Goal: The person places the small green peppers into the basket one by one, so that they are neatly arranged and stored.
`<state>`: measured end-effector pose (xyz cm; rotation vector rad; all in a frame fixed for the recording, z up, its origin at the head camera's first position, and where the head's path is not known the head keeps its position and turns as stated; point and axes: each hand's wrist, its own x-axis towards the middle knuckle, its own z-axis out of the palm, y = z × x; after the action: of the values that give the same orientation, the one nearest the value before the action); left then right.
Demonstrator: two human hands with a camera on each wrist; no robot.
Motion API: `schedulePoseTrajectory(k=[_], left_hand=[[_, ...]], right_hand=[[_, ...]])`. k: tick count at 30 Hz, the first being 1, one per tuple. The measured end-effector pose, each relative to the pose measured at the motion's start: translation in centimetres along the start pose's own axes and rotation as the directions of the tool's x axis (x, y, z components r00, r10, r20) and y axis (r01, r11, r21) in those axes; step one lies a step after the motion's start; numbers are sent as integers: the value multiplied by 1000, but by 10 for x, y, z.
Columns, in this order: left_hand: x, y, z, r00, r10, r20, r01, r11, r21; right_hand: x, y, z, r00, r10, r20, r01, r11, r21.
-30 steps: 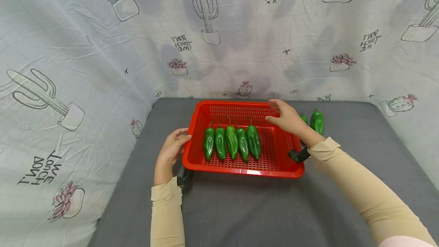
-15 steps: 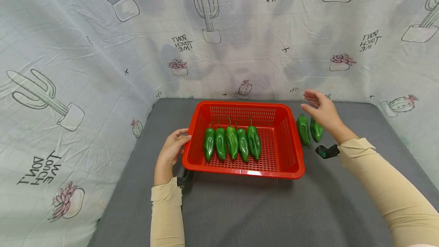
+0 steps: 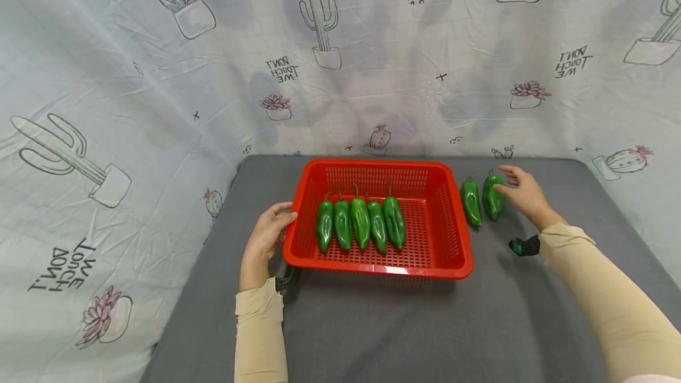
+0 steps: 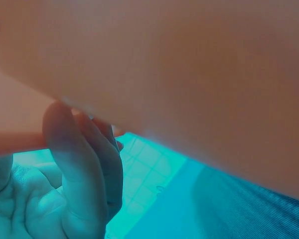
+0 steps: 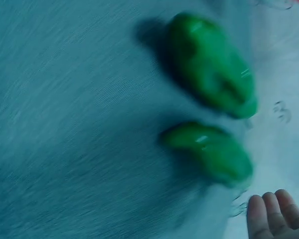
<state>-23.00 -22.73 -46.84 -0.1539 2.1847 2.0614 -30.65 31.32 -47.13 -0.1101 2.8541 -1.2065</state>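
A red plastic basket (image 3: 380, 269) holds several green peppers (image 3: 360, 224) lying side by side, stems toward the back. At its left side my left hand (image 3: 268, 230) grips the rim, thumb on top. The left wrist view shows curled fingers (image 4: 79, 164) at the basket's edge, its blurred wall (image 4: 179, 69) filling most of the frame. Two loose peppers lie right of the basket, an inner pepper (image 3: 471, 203) and an outer pepper (image 3: 492, 197). My right hand (image 3: 528, 197) is beside the outer one, thumb and fingers spread apart, holding nothing.
A grey table (image 3: 372, 330) carries everything. Behind it and along its sides hangs a pale curtain (image 3: 372, 99) printed with cacti. The basket's right wall (image 3: 447, 217) stands close beside the inner loose pepper.
My right hand has left the space over the basket's right part, moved right, and lowered to the outer loose pepper. The left hand stays on the rim.
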Motion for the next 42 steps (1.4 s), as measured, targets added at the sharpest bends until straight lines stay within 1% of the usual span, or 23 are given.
schedulePoseTrajectory(k=[2,7,11,12,13,17,21,31,37,41,42], left_hand=[[-1,-1,0,1000,-6,5,6,1000,1],[-6,0,2,999,-30,19,30,1000,3],[-8,-3,2,999,-35,17,35,999,4],[-7,-6,2,999,-33,15,33,999,2],[-7,-6,2,999,-35,15,35,999,-3],[-7,-7,3,999,-39,17,39,999,-15],[-8,-8,3,999,-42,17,42,999,-8],[-6,-5,3,1000,-22,-6,22,1000,5],[-4,-3,2,1000,-11,-3,11,1000,0],[-3,-1,1,1000,-9,-7,9,1000,3],[-3,0,1,1000,-8,-8,8,1000,9]], right_hand=[[-1,9,3,999,15,33,-14,999,-36],[-2,28,13,996,36,85,-29,996,-80],[1,36,17,990,51,130,-41,996,-77],[2,37,18,989,52,135,-42,996,-77],[3,36,18,989,53,140,-43,996,-73],[7,38,21,990,44,132,-30,994,-104],[9,40,24,992,43,118,-26,988,-149],[18,36,25,992,51,115,-31,985,-173],[22,34,24,994,26,104,-4,978,-207],[24,34,22,996,6,88,11,982,-190],[25,34,22,998,-3,67,15,982,-190]])
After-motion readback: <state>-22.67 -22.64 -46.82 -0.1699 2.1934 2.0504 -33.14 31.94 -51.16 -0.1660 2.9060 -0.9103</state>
